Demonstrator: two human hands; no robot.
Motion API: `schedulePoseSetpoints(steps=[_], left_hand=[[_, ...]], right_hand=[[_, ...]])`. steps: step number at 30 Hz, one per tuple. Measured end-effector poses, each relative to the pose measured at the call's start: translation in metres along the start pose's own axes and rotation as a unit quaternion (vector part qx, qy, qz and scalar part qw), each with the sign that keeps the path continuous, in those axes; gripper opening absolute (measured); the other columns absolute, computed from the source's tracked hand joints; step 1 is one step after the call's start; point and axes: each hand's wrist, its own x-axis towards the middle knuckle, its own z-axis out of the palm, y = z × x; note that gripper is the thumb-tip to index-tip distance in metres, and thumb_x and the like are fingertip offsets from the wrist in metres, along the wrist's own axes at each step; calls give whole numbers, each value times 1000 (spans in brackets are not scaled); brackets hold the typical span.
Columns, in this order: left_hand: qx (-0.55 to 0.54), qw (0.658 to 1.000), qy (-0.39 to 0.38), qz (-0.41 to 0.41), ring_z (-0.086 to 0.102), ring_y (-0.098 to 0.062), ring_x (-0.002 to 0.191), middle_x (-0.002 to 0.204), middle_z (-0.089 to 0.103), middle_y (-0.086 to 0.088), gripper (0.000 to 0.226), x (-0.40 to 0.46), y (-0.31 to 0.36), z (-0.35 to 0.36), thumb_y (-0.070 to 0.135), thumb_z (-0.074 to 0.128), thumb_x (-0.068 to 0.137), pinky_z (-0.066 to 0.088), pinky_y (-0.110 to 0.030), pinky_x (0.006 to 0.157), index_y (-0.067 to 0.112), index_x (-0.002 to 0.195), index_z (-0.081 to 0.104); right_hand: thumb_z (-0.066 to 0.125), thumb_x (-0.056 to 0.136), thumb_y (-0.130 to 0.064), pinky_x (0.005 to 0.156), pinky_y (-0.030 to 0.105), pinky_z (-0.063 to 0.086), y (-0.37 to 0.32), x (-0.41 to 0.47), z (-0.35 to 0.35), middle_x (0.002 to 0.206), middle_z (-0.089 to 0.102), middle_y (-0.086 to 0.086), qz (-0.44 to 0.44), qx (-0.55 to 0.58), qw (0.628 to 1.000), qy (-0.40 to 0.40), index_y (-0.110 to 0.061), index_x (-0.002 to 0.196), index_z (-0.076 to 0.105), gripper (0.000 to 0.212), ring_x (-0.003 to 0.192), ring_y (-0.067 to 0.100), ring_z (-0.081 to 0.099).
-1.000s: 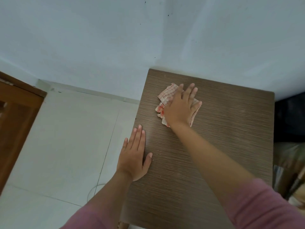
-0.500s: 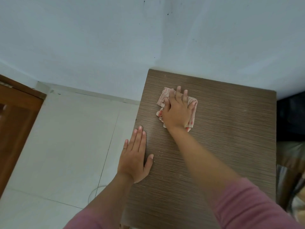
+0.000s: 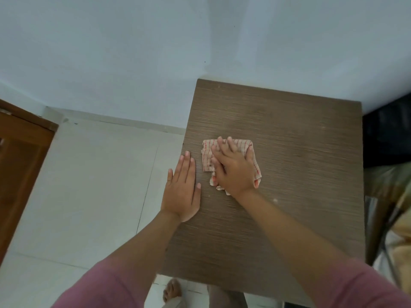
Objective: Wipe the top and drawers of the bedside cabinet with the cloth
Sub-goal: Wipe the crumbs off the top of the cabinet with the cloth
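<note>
The brown wood-grain top of the bedside cabinet (image 3: 300, 152) fills the middle and right of the view. A crumpled cloth (image 3: 243, 145) with red and white stripes lies on its left half. My right hand (image 3: 233, 167) presses flat on the cloth, fingers spread toward the wall. My left hand (image 3: 183, 185) rests flat on the cabinet's left edge, fingers together, holding nothing. The drawers are hidden below the top.
A pale blue wall (image 3: 133, 52) runs behind the cabinet. White floor tiles (image 3: 89, 185) lie to the left, with a brown wooden door (image 3: 20, 165) at the far left. Dark and patterned fabric (image 3: 391, 196) sits to the right. My bare foot (image 3: 172, 290) shows below the front edge.
My right hand has dragged the cloth from the far left part of the top back toward me. My left hand has stayed on the left edge.
</note>
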Motion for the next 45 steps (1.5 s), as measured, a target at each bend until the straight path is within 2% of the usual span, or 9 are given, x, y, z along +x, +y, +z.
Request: schedulePoseSetpoints(steps=[7, 13, 23, 26, 30, 33, 37, 40, 45], left_hand=[[-8, 999, 43, 0, 6, -20, 143, 155, 17, -13, 60, -21, -6, 4, 23, 21, 89, 2, -44, 112, 2, 144, 25], [18, 997, 15, 80, 18, -26, 143, 154, 22, -14, 57, -116, -31, 13, 25, 30, 91, 14, -50, 108, 2, 143, 29], [15, 994, 1, 106, 16, -23, 143, 155, 18, -8, 55, -193, -62, 15, 21, 28, 92, 13, -50, 108, 4, 144, 26], [13, 995, 16, 100, 16, -24, 143, 154, 23, -9, 54, -201, -67, 17, 21, 30, 92, 13, -51, 107, 5, 144, 28], [-28, 997, 37, 64, 8, -21, 143, 153, 24, -1, 55, -204, -70, 19, 28, 27, 91, 6, -51, 109, 9, 143, 32], [-33, 996, 53, 63, 12, -23, 142, 150, 33, -2, 53, -204, -72, 18, 30, 29, 92, 11, -57, 108, 9, 140, 40], [-19, 995, 70, 74, 24, -31, 139, 145, 42, -5, 55, -205, -70, 19, 30, 30, 89, 20, -63, 104, 6, 135, 46], [-28, 991, 100, 80, 25, -33, 138, 144, 43, -7, 55, -208, -70, 24, 28, 30, 87, 20, -64, 104, 4, 133, 49], [-8, 982, 154, 111, 25, -31, 136, 142, 45, -6, 49, -206, -75, 35, 24, 35, 88, 22, -64, 101, 5, 131, 51]], right_hand=[[33, 96, -34, 109, 53, -2, -19, -59, -3, 154, 25, -6, -11, -58, 996, -61, -28, 141, 38, 46, 144, 16, 14], [26, 97, -39, 111, 62, 3, -42, -118, 2, 157, 10, -8, -12, -105, 989, -106, -29, 148, 17, 53, 145, 12, 4], [27, 95, -41, 104, 68, 7, -94, -179, 18, 156, 20, -3, 10, -118, 990, -81, -26, 147, 26, 54, 144, 18, 13], [30, 95, -39, 105, 68, 8, -99, -178, 21, 156, 22, -3, -3, -123, 989, -80, -26, 146, 27, 53, 144, 19, 16], [26, 95, -39, 107, 65, 5, -107, -181, 27, 155, 23, -4, -27, -108, 990, -83, -28, 145, 29, 51, 144, 18, 18], [24, 97, -39, 108, 61, 2, -111, -191, 31, 155, 22, -6, -52, -94, 990, -93, -29, 145, 28, 50, 144, 16, 15], [33, 97, -33, 108, 62, 8, -110, -208, 33, 154, 25, -6, -87, -76, 989, -96, -28, 144, 31, 47, 143, 16, 17], [28, 94, -34, 107, 64, 11, -109, -213, 32, 151, 33, -3, -105, -67, 989, -76, -26, 140, 40, 48, 141, 18, 25], [12, 92, -42, 111, 56, 2, -106, -217, 32, 154, 23, -9, -105, -51, 990, -81, -31, 144, 31, 56, 144, 14, 14]])
